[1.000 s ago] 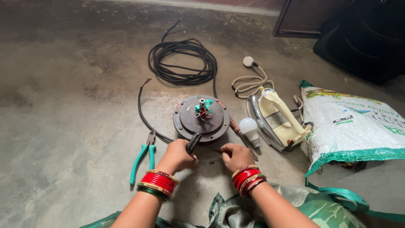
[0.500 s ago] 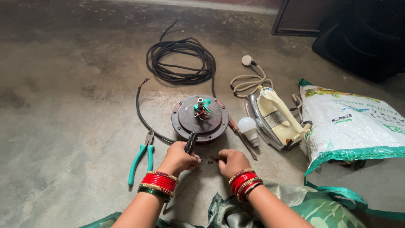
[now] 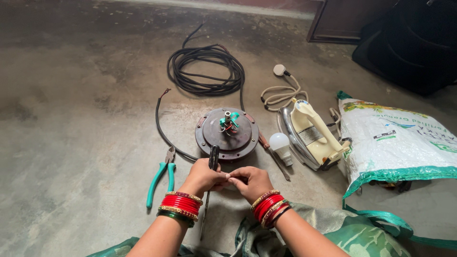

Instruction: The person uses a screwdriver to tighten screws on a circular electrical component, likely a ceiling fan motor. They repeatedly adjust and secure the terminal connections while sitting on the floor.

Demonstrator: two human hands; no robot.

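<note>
Where the bare concrete floor (image 3: 85,143) fronts us, we list: left hand (image 3: 203,177), grip clenched round a black-handled screwdriver (image 3: 213,159); right hand (image 3: 252,181), fingertips pinched beside it; round brown metal motor housing (image 3: 227,134) just beyond.

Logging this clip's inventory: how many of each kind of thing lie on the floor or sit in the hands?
Hand tools: 3, pliers, long screwdriver, and a dark-handled tool in the left hand, right hand alongside
Cables: 2, black coil, loose length
Appliances: 2, round motor, clothes iron
Bulbs: 1
Sacks: 1
Total: 9
</note>
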